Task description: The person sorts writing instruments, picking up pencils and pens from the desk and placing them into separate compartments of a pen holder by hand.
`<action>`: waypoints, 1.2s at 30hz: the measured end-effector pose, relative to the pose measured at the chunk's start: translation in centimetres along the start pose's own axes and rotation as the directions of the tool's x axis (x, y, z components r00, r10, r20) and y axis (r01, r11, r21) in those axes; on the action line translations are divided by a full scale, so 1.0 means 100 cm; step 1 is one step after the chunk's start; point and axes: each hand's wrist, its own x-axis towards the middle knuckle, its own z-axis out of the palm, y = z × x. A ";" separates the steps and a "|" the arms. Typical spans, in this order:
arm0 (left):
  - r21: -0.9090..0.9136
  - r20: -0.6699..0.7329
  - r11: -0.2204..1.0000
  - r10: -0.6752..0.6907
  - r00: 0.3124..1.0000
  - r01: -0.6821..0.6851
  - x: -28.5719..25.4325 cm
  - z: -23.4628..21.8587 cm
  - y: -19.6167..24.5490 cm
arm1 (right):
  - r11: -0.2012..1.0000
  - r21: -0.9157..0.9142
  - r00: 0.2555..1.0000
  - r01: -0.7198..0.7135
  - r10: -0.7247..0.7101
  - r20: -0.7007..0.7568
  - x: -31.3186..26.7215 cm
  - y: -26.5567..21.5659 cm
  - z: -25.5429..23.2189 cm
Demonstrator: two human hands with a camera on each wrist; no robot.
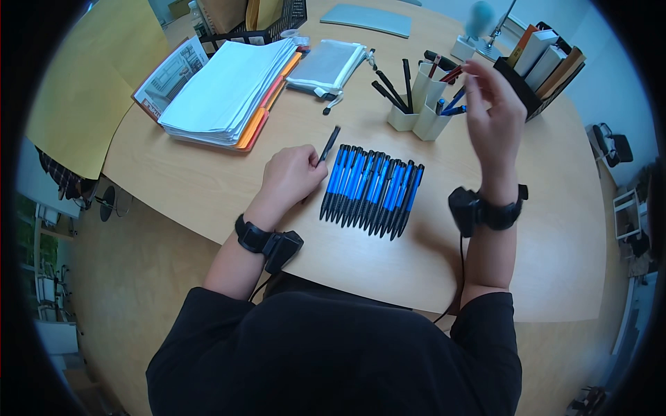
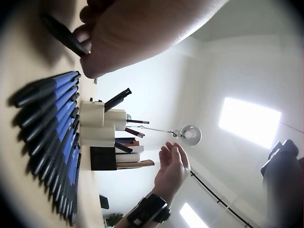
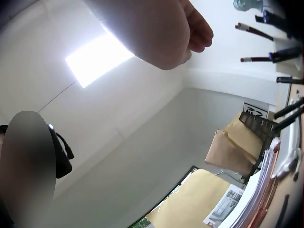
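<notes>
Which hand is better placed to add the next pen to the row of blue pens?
Left. The left hand already grips a black pen right beside the row of blue pens. The right hand is raised, empty, near the pen holder.

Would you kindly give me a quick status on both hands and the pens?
Left hand grips a black pen beside the pen row. Right hand raised, open, empty, near the pen holder. Nothing blocking.

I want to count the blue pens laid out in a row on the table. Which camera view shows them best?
The head view: the row of blue pens lies whole, seen from above, beside the left hand. The left wrist view shows them edge-on and overlapping. The right wrist view does not show the row.
</notes>
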 end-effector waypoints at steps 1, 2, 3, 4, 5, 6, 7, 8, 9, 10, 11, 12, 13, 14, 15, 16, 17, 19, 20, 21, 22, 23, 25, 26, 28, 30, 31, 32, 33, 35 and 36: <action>-0.161 -0.098 0.983 0.071 0.993 -0.086 -0.001 -0.002 0.002 | 0.995 0.099 0.999 0.028 -0.031 0.023 -0.004 -0.011 0.004; -0.307 -0.205 0.934 0.124 0.971 -0.184 -0.003 -0.002 0.004 | 0.991 0.120 0.994 0.053 -0.064 0.088 -0.010 -0.029 0.008; -0.306 -0.204 0.934 0.126 0.971 -0.185 -0.004 0.000 0.005 | 0.979 0.183 0.977 0.087 -0.119 0.176 -0.018 -0.035 0.017; -0.429 -0.272 0.857 0.179 0.946 -0.285 -0.004 0.003 0.005 | 0.973 0.229 0.955 0.035 -0.100 0.280 -0.025 -0.049 0.024; -0.534 -0.345 0.754 0.219 0.913 -0.382 -0.005 0.005 0.006 | 0.958 0.285 0.921 -0.044 -0.071 0.384 -0.031 -0.060 0.030; -0.533 -0.344 0.754 0.222 0.913 -0.384 -0.006 0.007 0.007 | 0.925 0.366 0.904 -0.104 -0.065 0.422 -0.038 -0.066 0.037; -0.530 -0.385 0.712 0.282 0.879 -0.461 -0.007 0.008 0.008 | 0.907 0.393 0.878 -0.151 -0.060 0.475 -0.042 -0.069 0.042; -0.523 -0.427 0.665 0.338 0.839 -0.534 -0.008 0.009 0.008 | 0.887 0.418 0.848 -0.199 -0.058 0.527 -0.045 -0.070 0.045; -0.522 -0.427 0.665 0.338 0.839 -0.534 -0.010 0.008 0.009 | 0.886 0.418 0.848 -0.198 -0.059 0.527 -0.048 -0.068 0.048; -0.513 -0.433 0.658 0.356 0.828 -0.552 -0.012 0.006 0.011 | 0.840 0.472 0.838 -0.267 -0.040 0.545 -0.050 -0.066 0.051; -0.503 -0.440 0.650 0.374 0.816 -0.569 -0.013 0.004 0.012 | 0.786 0.521 0.826 -0.334 -0.023 0.564 -0.051 -0.066 0.053; -0.503 -0.442 0.650 0.373 0.816 -0.569 -0.013 0.004 0.012 | 0.786 0.522 0.825 -0.333 -0.025 0.564 -0.048 -0.065 0.050; -0.481 -0.492 0.662 0.338 0.802 -0.574 -0.012 0.004 0.012 | 0.778 0.506 0.831 -0.373 0.038 0.555 -0.041 -0.065 0.043; -0.459 -0.541 0.675 0.304 0.785 -0.578 -0.011 0.004 0.012 | 0.767 0.491 0.833 -0.413 0.101 0.543 -0.037 -0.062 0.038; -0.460 -0.541 0.675 0.302 0.785 -0.577 -0.011 0.004 0.011 | 0.789 0.473 0.879 -0.392 0.170 0.445 -0.033 -0.055 0.039; -0.475 -0.525 0.712 0.241 0.816 -0.516 -0.009 0.004 0.010 | 0.786 0.523 0.928 -0.331 0.170 0.332 -0.032 -0.043 0.042; -0.489 -0.509 0.745 0.178 0.842 -0.453 -0.008 0.004 0.009 | 0.852 0.455 0.955 -0.258 0.153 0.256 -0.028 -0.031 0.041; -0.442 -0.422 0.813 0.185 0.888 -0.379 -0.005 0.006 0.007 | 0.907 0.379 0.976 -0.185 0.124 0.180 -0.023 -0.011 0.039; -0.384 -0.330 0.871 0.181 0.927 -0.307 -0.004 0.007 0.006 | 0.977 0.202 0.990 -0.073 0.047 0.132 -0.020 -0.002 0.039; -0.385 -0.331 0.871 0.179 0.926 -0.306 -0.003 0.010 0.004 | 0.999 0.014 0.994 0.038 -0.039 0.100 -0.019 0.004 0.039; -0.253 -0.183 0.936 0.201 0.962 -0.244 -0.002 0.014 0.001 | 0.999 0.015 0.994 0.040 -0.041 0.101 -0.019 0.008 0.039; -0.105 -0.031 0.975 0.195 0.980 -0.197 -0.001 0.016 -0.001 | 0.999 -0.041 0.987 -0.006 0.012 0.159 -0.020 0.012 0.039; -0.096 -0.003 0.984 0.149 0.989 -0.149 -0.002 0.017 0.003 | 0.994 -0.096 0.974 -0.049 0.069 0.215 -0.023 0.017 0.045; -0.086 0.026 0.991 0.109 0.994 -0.106 -0.002 0.016 0.005 | 0.990 -0.123 0.962 -0.071 0.100 0.254 -0.025 0.018 0.048; -0.057 0.028 0.993 0.102 0.994 -0.101 -0.003 0.015 0.005 | 0.984 -0.151 0.948 -0.091 0.133 0.290 -0.029 0.020 0.052; -0.029 0.030 0.995 0.097 0.995 -0.096 -0.003 0.012 0.007 | 0.994 -0.073 0.958 -0.087 0.104 0.269 -0.032 0.019 0.057; 0.017 0.071 0.996 0.087 0.994 -0.088 -0.005 0.007 0.009 | 0.994 -0.073 0.958 -0.087 0.104 0.269 -0.034 0.021 0.060; 0.063 0.112 0.995 0.075 0.991 -0.083 -0.006 0.004 0.010 | 0.997 -0.077 0.970 -0.012 0.030 0.242 -0.036 0.022 0.062; 0.062 0.112 0.995 0.076 0.991 -0.084 -0.006 0.004 0.009 | 0.994 -0.084 0.976 0.064 -0.045 0.215 -0.036 0.023 0.063; 0.100 0.130 0.993 0.049 0.990 -0.063 -0.005 0.003 0.009 | 0.993 -0.088 0.977 0.073 -0.053 0.208 -0.036 0.021 0.062; 0.098 0.130 0.993 0.048 0.990 -0.061 -0.004 0.004 0.007 | 0.993 -0.090 0.978 0.081 -0.061 0.202 -0.035 0.018 0.062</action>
